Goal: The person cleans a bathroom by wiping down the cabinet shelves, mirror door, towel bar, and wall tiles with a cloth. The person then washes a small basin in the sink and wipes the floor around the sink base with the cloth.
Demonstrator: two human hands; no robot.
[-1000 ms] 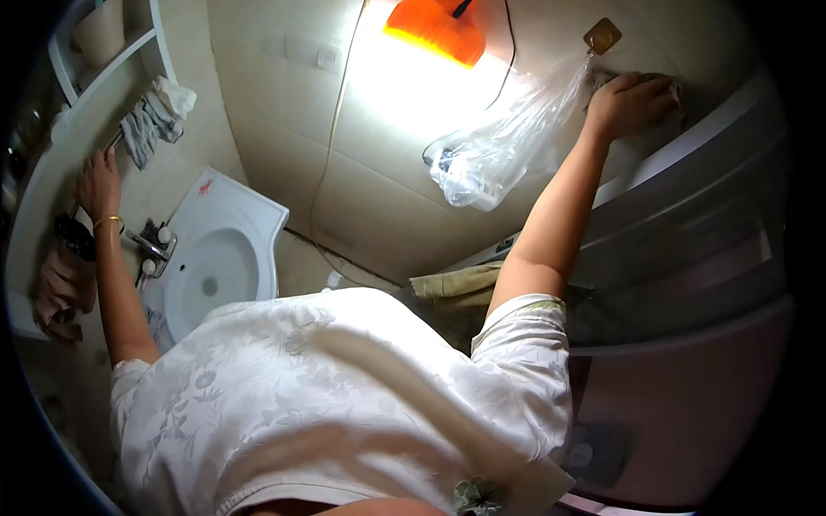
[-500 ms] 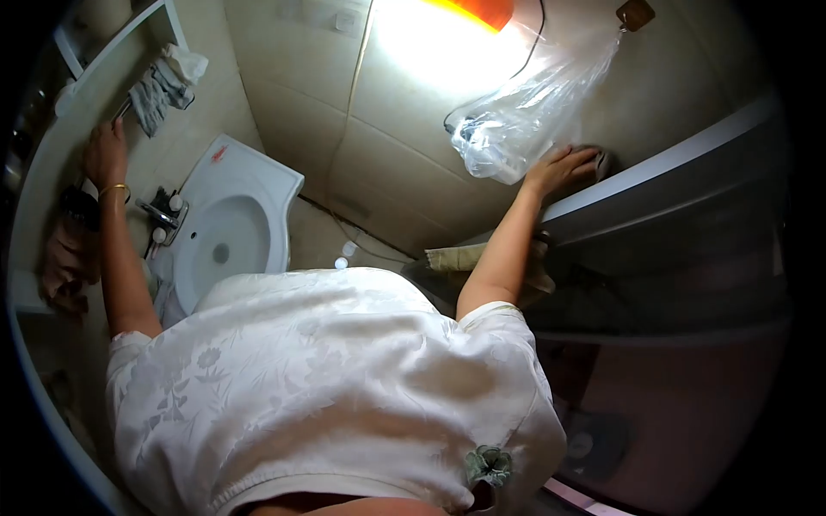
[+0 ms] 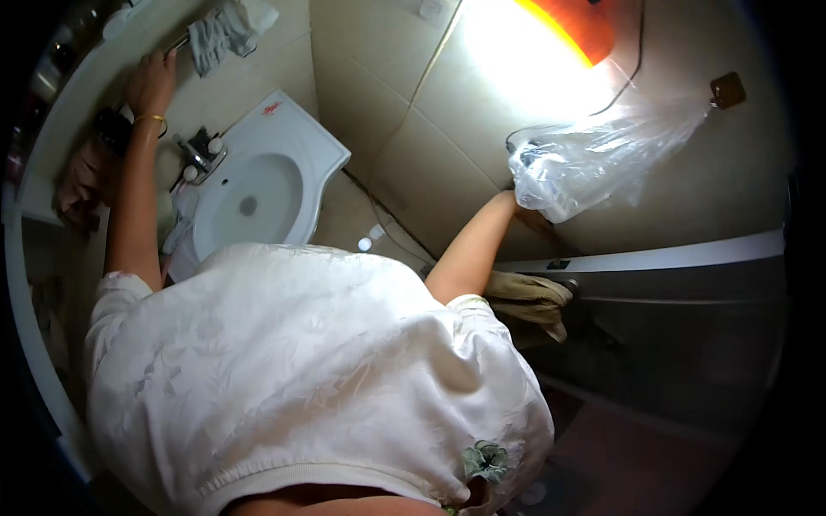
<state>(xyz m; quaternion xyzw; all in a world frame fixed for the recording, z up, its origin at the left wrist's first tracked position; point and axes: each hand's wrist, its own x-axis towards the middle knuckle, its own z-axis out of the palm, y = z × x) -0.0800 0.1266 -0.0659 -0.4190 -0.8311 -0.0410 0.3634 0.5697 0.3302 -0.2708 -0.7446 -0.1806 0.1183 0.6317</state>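
Observation:
My left hand (image 3: 152, 82) is closed around the end of a metal towel rail (image 3: 178, 43) on the left wall. Grey cloths (image 3: 219, 41) hang from this rail just beyond my fingers. My right forearm (image 3: 477, 245) reaches forward to the tiled wall, where a clear plastic bag (image 3: 585, 168) hangs from a brown hook (image 3: 728, 89). Behind the bag's lower end, my right hand is hidden past the wrist, so its fingers and anything in them do not show.
A white washbasin (image 3: 258, 202) with a tap (image 3: 196, 155) stands at the left front. An orange lamp (image 3: 572, 30) shines on the wall. A brownish towel (image 3: 527, 297) hangs beside a white-edged panel (image 3: 671, 251) on the right. Below it runs a hose (image 3: 387, 225).
The view has shifted, so the basin and bag sit further right. My right hand has moved left along the wall behind the bag; a grey-brown cloth showed under it before. My left hand stays at the rail.

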